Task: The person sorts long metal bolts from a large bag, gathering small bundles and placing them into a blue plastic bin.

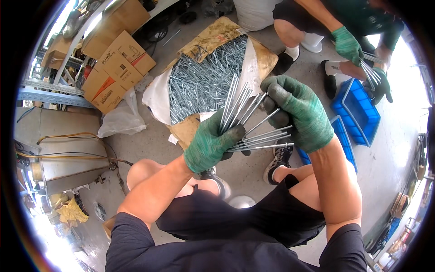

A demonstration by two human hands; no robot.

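My left hand (210,143), in a green glove with dark fingertips, is closed around a fan of long, thin silver metal rods (240,109) with small heads. Some of them point up and away; others spread toward the right. My right hand (303,113), gloved the same way, has its thumb and fingers bent at the outer ends of the fan, pinching at the head of a rod. Its fingertips partly hide that contact. Beyond both hands lies an opened sack (156,97) heaped with many loose rods of the same sort (204,77).
Two blue plastic crates (358,113) stand on the floor at right. A co-worker's gloved hands (348,44) hold similar rods above them. Cardboard boxes (118,72) and a clear plastic bag (122,118) are at left, by a metal cabinet (68,149). A white sack (256,13) stands at the back.
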